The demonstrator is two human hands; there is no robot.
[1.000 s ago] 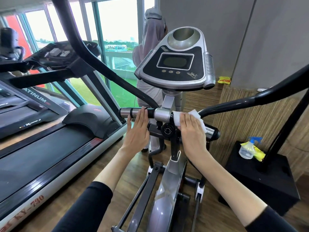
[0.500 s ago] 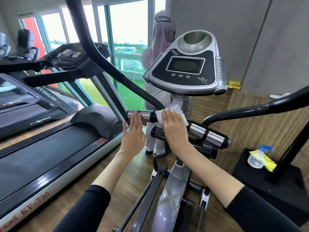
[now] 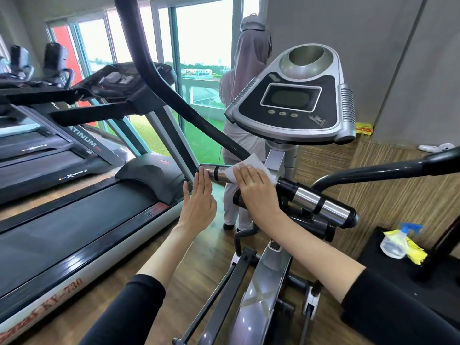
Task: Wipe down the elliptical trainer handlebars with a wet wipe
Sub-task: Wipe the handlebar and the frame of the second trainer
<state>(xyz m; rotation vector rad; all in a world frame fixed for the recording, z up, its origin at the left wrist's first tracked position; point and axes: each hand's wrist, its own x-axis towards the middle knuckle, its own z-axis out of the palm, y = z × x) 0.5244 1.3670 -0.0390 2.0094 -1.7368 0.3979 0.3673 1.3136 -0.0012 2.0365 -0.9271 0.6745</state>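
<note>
At the far left stands a treadmill (image 3: 82, 207), well apart from your work. Moving right, your left hand (image 3: 199, 202) is held flat and spread, fingers together and pointing up, their tips against the left end of the short fixed handlebar (image 3: 216, 173); it closes on nothing and seems only to steady the bar. Just beside it, your right hand (image 3: 257, 189) lies palm down on the wet wipe (image 3: 249, 165), pressing it flat onto the bar near the centre post, fingers laid over it, not pinching. The wipe is draped across the top of the bar, one corner standing free behind your fingers.

Judge the wipe as light, limp and damp: it will bunch or slide off unless you keep your palm on it, so curl your fingers round the tube and let the cloth wrap it. The chrome sections look smooth and probably slick when wet; the black bands between them should give more drag. The bar itself is rigid and can take firm pressure.

Further right, the other half of the bar (image 3: 321, 204) is bare, and the long black swing handles (image 3: 373, 173) rise on either side. Above sits the console (image 3: 293, 100). On a black stand at the far right a spray bottle (image 3: 395, 241) rests beside a yellow cloth.
</note>
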